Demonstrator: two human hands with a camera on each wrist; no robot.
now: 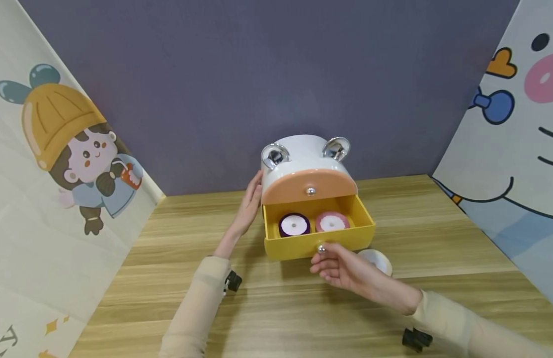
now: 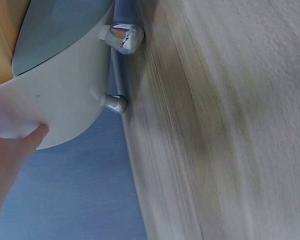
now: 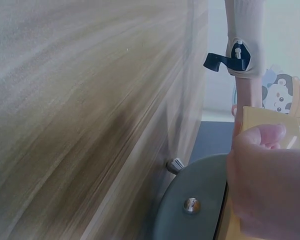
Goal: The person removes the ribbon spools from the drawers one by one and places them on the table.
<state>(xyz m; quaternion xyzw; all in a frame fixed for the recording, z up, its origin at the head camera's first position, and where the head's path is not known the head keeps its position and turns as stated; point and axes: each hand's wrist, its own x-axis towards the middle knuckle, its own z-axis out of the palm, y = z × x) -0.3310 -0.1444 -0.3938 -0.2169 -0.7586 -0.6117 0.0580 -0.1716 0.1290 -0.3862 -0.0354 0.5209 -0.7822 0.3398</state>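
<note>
A white box (image 1: 303, 151) with silver ears and an orange upper front stands on the table against the back wall. Its yellow lower drawer (image 1: 287, 248) is pulled out. Inside lie two flat ribbon spools, a dark purple-edged one (image 1: 294, 224) at left and a pink-edged one (image 1: 332, 222) at right. My left hand (image 1: 248, 206) rests against the box's left side with extended fingers; its thumb touches the white shell in the left wrist view. At the drawer front, my right hand (image 1: 348, 268) pinches the round silver knob (image 1: 321, 248) between thumb and curled fingers.
A pale ribbon spool (image 1: 379, 259) lies on the wooden table (image 1: 437, 248), partly hidden behind my right hand. The orange upper front has its own silver knob (image 1: 310, 191). A grey-blue wall (image 1: 240, 89) rises behind the box, with cartoon-printed panels left and right.
</note>
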